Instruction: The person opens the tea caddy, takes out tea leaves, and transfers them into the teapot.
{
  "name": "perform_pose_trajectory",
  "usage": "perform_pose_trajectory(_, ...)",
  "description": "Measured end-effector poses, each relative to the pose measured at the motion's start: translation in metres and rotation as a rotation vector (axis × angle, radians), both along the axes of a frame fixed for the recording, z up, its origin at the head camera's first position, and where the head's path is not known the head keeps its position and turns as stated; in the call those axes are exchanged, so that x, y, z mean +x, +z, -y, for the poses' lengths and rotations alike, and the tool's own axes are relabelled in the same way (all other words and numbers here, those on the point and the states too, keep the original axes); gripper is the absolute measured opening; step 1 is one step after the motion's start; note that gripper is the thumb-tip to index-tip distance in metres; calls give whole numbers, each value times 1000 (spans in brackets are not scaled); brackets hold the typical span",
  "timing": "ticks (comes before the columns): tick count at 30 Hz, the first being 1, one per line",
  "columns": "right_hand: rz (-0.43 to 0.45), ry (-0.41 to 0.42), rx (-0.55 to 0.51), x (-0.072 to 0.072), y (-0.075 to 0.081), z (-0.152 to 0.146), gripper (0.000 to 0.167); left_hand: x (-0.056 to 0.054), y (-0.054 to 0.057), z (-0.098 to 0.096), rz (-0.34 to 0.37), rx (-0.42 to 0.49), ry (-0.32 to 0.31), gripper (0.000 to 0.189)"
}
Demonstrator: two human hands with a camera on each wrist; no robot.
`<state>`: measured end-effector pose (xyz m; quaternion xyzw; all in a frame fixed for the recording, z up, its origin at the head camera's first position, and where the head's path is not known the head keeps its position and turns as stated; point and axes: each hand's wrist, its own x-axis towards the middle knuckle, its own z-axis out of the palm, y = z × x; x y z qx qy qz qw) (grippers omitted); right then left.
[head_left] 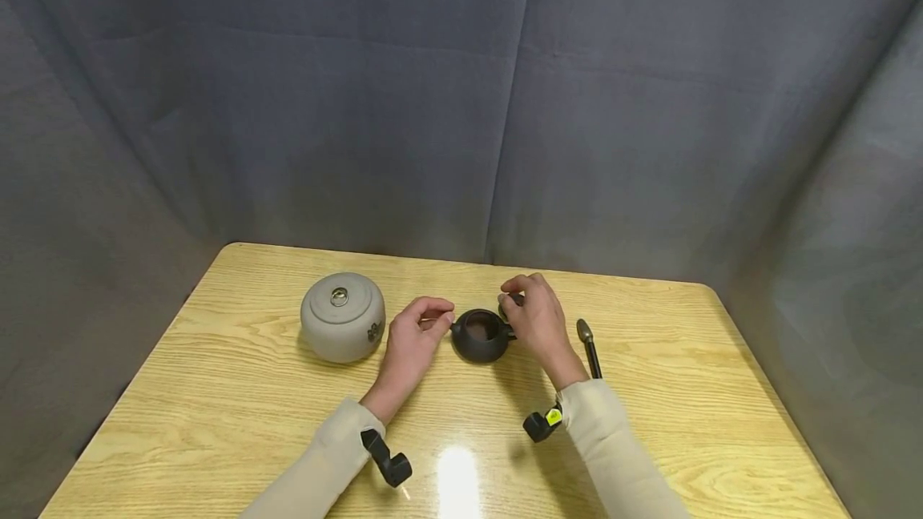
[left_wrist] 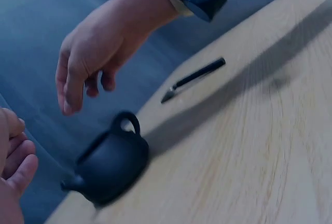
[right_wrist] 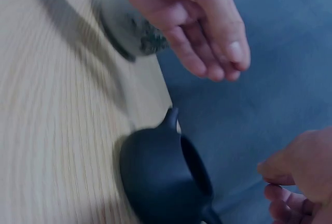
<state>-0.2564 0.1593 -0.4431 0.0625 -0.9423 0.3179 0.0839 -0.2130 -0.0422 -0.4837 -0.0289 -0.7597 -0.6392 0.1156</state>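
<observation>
A small black teapot (head_left: pixel 480 352) stands without its lid on the table, spout to the left and handle to the right. Beside the spout, my left hand (head_left: pixel 414 336) hovers with fingers loosely bent; in the right wrist view that hand (right_wrist: pixel 194 24) holds nothing. My right hand (head_left: pixel 537 319) is above the handle side. Loose fingers with nothing visible in them show on the right hand (left_wrist: pixel 98 53) in the left wrist view. Partly hidden beneath it, a dark round piece (head_left: pixel 515 298), which looks like the lid, lies behind the teapot.
A grey lidded jar (head_left: pixel 342 335) with a ring on top and a dark flower mark stands left of the left hand. Right of the right wrist lies a black-handled tool (head_left: pixel 593 359) with a spoon-like metallic head. Grey curtains (head_left: pixel 404 102) surround the wooden table (head_left: pixel 238 391).
</observation>
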Motion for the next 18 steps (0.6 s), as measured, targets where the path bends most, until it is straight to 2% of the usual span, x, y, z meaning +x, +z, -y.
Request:
perform_pose_trajectory(7, -54, 61, -36, 16, 10, 18, 18, 18, 26, 14, -90, -10, -20, 14)
perform_pose_trajectory(13, -49, 130, -52, 28, 13, 32, 15, 29, 42, 38, -161, -70, 28, 15)
perform_pose_trajectory(18, -64, 190, -53, 36, 13, 47, 18, 37, 49, 69, -246, -152, 69, 19)
